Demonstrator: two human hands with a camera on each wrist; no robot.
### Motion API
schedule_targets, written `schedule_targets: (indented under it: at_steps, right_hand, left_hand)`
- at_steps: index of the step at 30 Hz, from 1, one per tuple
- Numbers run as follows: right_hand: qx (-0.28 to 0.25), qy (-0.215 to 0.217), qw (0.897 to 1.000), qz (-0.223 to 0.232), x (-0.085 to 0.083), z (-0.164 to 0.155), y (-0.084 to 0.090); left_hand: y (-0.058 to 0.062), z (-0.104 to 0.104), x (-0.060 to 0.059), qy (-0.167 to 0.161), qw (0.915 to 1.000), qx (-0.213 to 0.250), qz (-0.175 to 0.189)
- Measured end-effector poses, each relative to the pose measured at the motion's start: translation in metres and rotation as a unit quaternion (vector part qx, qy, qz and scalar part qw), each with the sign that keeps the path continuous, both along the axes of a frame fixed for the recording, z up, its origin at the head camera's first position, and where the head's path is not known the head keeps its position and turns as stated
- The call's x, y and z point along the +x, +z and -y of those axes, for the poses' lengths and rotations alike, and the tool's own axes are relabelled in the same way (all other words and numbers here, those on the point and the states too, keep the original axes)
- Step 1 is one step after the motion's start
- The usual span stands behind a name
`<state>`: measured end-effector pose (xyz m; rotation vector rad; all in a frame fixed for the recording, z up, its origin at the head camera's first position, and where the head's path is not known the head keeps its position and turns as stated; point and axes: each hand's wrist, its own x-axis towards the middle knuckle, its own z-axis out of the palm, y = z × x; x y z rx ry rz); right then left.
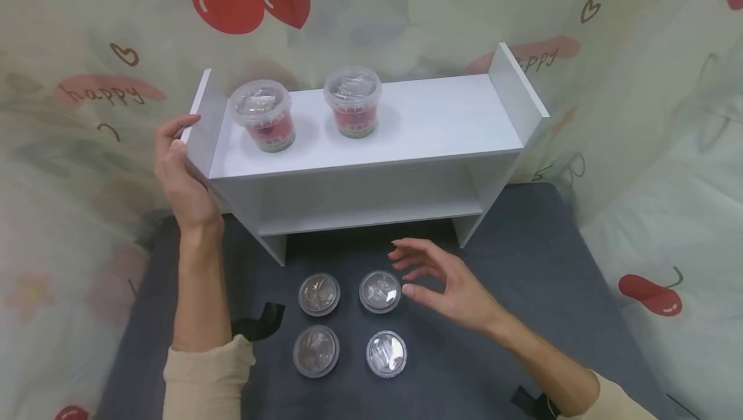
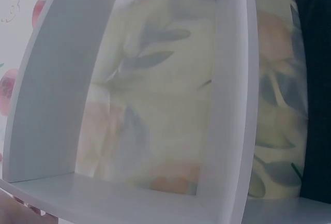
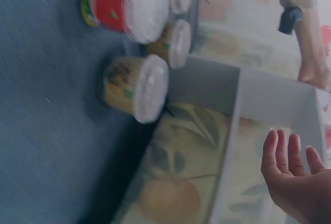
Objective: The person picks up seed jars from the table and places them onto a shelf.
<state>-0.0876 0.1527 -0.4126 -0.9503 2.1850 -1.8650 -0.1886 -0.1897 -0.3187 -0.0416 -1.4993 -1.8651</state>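
**Two tubs up on the shelf, four left on the desk**

We caught the work partway through. Two tubs already stood on top of the white shelf [image 1: 371,123]: one with a red label near the left end [image 1: 262,115], and another beside it toward the middle [image 1: 353,101]. Four more sat on the dark desk [image 1: 522,265] in front of the shelf, set out in a square, seen from above as clear lids: back left [image 1: 319,293], back right [image 1: 380,291], front left [image 1: 316,350] and front right [image 1: 386,353].

Our left hand [image 1: 182,171] lay against the left side panel of the shelf, fingers straight along its edge and wrapped round nothing, so we read it as steadying the unit. Our right hand [image 1: 444,281] hovered empty just beside the back right tub, fingers spread and loosely bent, thumb tip near the lid but, as far as we could tell, not touching it.

We judged the step in hand to be the reach for the next tub. The next move called for the right hand to close round that lid's rim, with the fingers kept clear of the tub in front, then to lift straight up and over the shelf's front edge to the open stretch right of the two placed tubs.
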Motion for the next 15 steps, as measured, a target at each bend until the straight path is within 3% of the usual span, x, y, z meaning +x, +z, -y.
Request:
schedule_targets:
  at_steps: [15]
  right_hand:
    - [0.007, 0.007, 0.999, -0.038, 0.021, 0.007, -0.054]
  left_hand:
    - [0.001, 0.0, 0.003, -0.005, 0.9999, 0.001, 0.009]
